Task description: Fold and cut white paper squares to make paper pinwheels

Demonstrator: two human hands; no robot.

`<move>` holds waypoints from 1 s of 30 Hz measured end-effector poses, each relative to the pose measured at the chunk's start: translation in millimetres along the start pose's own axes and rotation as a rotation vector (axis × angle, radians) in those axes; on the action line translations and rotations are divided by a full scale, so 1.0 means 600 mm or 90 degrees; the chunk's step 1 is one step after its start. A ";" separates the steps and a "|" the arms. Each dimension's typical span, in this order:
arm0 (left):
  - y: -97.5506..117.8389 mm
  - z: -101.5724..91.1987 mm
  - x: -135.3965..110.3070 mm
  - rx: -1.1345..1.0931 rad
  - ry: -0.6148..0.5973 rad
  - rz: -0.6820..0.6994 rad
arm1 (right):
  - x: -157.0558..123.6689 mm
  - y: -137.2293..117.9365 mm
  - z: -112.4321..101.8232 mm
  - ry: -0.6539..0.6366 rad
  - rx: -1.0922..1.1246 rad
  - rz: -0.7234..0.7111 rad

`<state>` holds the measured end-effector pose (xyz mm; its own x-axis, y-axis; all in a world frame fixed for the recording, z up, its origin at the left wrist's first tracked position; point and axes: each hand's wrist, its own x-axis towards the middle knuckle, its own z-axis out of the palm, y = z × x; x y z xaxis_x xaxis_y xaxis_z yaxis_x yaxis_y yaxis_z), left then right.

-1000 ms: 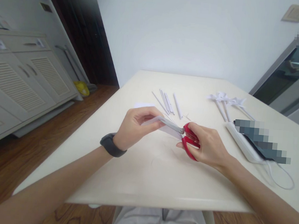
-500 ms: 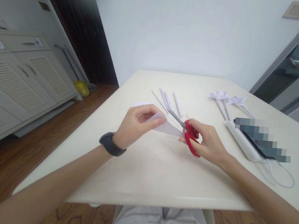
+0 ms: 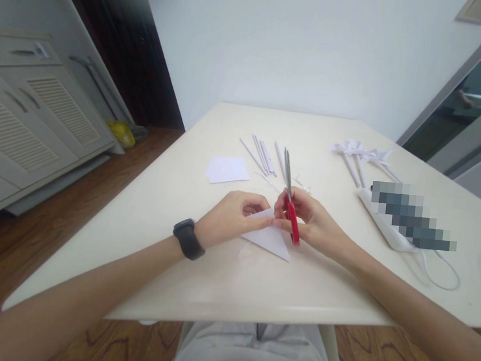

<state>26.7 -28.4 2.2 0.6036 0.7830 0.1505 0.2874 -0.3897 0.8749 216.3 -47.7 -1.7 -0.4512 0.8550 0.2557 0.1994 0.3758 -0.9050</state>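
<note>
Between thumb and fingers, my left hand [image 3: 241,217] pinches a folded piece of white paper [image 3: 271,240] that has a pointed corner toward me. My right hand [image 3: 308,217] is closed around the red handles of a pair of scissors [image 3: 291,207], whose blades point away from me and look closed. Its thumb and finger also meet the paper's upper edge beside my left thumb. Just beyond my hands lie thin white paper scraps [image 3: 268,181]. A small stack of white paper sheets [image 3: 228,170] lies to the left.
Several rolled white paper sticks [image 3: 263,154] lie beyond my hands on the white table [image 3: 171,197]. Paper pinwheels [image 3: 355,148] on sticks lie at the right, by a white power strip [image 3: 382,224] with a cable and a blurred dark object [image 3: 409,218].
The scissors have swung from pointing left across the paper to pointing away from me. My right hand has come in against the paper, which now hangs lower, and the sheet stack is uncovered.
</note>
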 end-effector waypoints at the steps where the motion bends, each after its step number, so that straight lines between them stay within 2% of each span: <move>1: 0.000 0.002 -0.001 -0.006 -0.003 -0.004 | 0.000 0.001 0.001 -0.002 -0.010 0.001; 8: -0.001 0.003 0.000 -0.018 0.018 -0.010 | -0.001 -0.002 -0.003 0.000 -0.027 -0.005; 17: 0.007 -0.001 0.000 -0.067 -0.014 -0.018 | -0.002 -0.007 -0.004 -0.031 0.093 0.020; 21: 0.007 0.000 -0.001 -0.094 -0.020 -0.010 | 0.001 -0.009 -0.011 -0.014 0.112 0.033; 26: 0.003 0.001 0.000 -0.095 -0.025 -0.005 | 0.005 -0.001 -0.019 0.044 0.054 0.025; 30: 0.001 0.000 0.001 -0.061 -0.060 -0.002 | 0.004 0.016 -0.021 0.087 -0.071 0.056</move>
<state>27.1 -28.4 2.9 0.6711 0.7335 0.1078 0.2193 -0.3353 0.9162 228.2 -37.4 -5.1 -0.3069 0.9240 0.2281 0.3318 0.3285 -0.8843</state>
